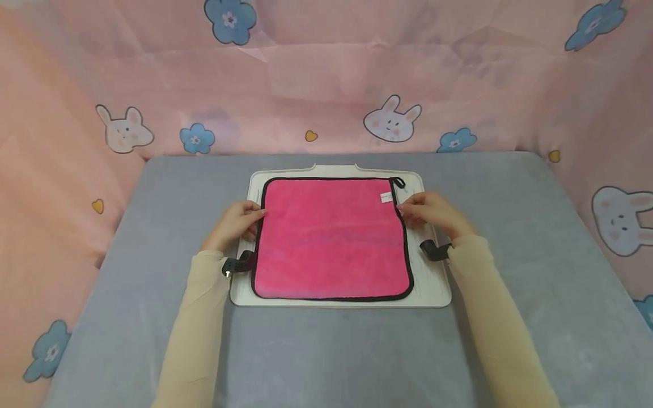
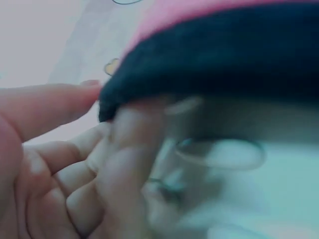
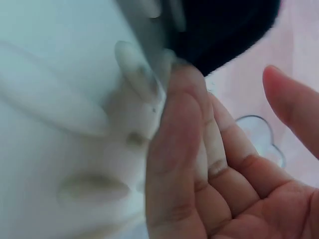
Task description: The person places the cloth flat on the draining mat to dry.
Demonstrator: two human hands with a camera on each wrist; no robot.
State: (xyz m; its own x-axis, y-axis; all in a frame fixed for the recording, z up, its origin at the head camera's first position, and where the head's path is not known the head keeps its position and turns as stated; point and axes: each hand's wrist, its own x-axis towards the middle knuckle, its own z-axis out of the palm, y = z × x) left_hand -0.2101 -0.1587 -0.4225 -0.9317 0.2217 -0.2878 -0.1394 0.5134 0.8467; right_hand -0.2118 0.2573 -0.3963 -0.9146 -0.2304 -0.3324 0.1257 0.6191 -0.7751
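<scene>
A bright pink towel with a black border lies flat on a white board. It carries a small white label and a black hanging loop at its far right corner. My left hand pinches the towel's left edge, thumb against the black border in the left wrist view. At the right edge is my right hand. In the right wrist view its fingers touch the dark border, while the thumb stands apart from it.
The board rests on a grey cloth-covered table. Pink fabric printed with rabbits and flowers hangs behind and at both sides. Black wrist-camera mounts sit on both wrists, over the board's sides.
</scene>
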